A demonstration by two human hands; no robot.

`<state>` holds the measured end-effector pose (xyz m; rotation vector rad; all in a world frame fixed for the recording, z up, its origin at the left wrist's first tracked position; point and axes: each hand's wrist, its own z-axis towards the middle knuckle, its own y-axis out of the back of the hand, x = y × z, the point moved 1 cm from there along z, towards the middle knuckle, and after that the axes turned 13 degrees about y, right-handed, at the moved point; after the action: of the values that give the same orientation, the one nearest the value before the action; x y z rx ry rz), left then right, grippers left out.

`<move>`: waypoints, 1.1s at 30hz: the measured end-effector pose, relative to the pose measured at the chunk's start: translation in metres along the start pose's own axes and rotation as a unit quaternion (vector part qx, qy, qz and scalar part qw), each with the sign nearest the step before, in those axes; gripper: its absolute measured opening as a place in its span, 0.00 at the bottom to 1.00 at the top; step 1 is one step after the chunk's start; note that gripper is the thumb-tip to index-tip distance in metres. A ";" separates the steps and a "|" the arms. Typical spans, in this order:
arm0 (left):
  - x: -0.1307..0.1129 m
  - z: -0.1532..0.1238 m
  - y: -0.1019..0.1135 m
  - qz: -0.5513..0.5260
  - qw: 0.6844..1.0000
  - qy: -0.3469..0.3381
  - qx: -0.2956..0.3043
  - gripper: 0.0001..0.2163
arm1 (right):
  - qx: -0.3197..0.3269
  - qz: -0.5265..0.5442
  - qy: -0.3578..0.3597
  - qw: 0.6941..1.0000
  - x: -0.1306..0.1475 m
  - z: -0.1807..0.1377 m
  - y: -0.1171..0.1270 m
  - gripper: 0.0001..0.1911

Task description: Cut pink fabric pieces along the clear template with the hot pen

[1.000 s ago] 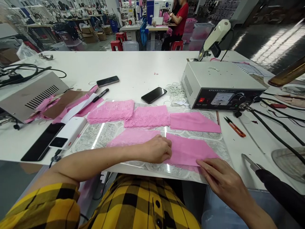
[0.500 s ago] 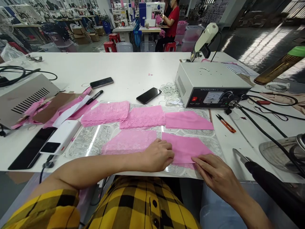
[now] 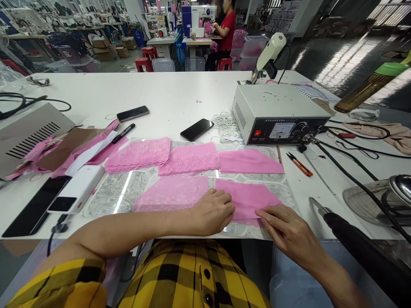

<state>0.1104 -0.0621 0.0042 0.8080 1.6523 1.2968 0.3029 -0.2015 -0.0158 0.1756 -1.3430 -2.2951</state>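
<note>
My left hand point(image 3: 213, 211) rests with curled fingers on the left edge of a plain pink fabric piece point(image 3: 248, 196) lying on a clear patterned mat point(image 3: 109, 194). My right hand point(image 3: 287, 233) lies flat, fingers stretched out, on that piece's near right corner. Just left of my left hand lies a sheer pink lace piece point(image 3: 171, 192). Behind them, in a row, are two pink lace stacks point(image 3: 138, 155) point(image 3: 189, 158) and another plain pink piece point(image 3: 248, 162).
A white control box point(image 3: 279, 115) with a handheld cutter point(image 3: 268, 57) stands at back right. Orange snips point(image 3: 299, 164), a black-handled tool point(image 3: 353, 239), cables, two phones point(image 3: 196, 129) point(image 3: 132, 113), a marker point(image 3: 123, 133), a white power bank point(image 3: 77, 188) and a grey box point(image 3: 30, 134) surround the mat. A person sews far behind.
My right hand has slid a little leftward along the near edge of the plain pink piece. My left hand stays on its left edge. The view has shifted slightly.
</note>
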 end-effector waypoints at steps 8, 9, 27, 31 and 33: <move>-0.003 -0.003 0.002 0.012 0.999 -0.025 -0.024 0.14 | -0.009 0.009 -0.012 1.000 0.000 0.003 0.001 0.13; -0.004 -0.003 0.001 0.024 0.999 -0.032 -0.034 0.14 | -0.009 0.010 -0.014 1.000 0.000 0.003 0.002 0.13; -0.004 0.001 -0.001 -0.025 1.000 -0.007 -0.005 0.10 | -0.002 0.009 -0.002 1.000 0.000 0.006 0.004 0.11; -0.005 0.002 -0.001 -0.041 0.999 0.005 0.002 0.07 | -0.006 0.011 -0.001 1.000 0.000 0.007 0.004 0.12; -0.005 0.002 -0.001 -0.054 0.998 0.009 0.004 0.09 | -0.006 0.011 -0.001 1.000 0.000 0.007 0.003 0.12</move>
<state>0.1148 -0.0657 0.0041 0.7037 1.6921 1.2258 0.3018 -0.1975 -0.0095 0.1528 -1.3246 -2.2855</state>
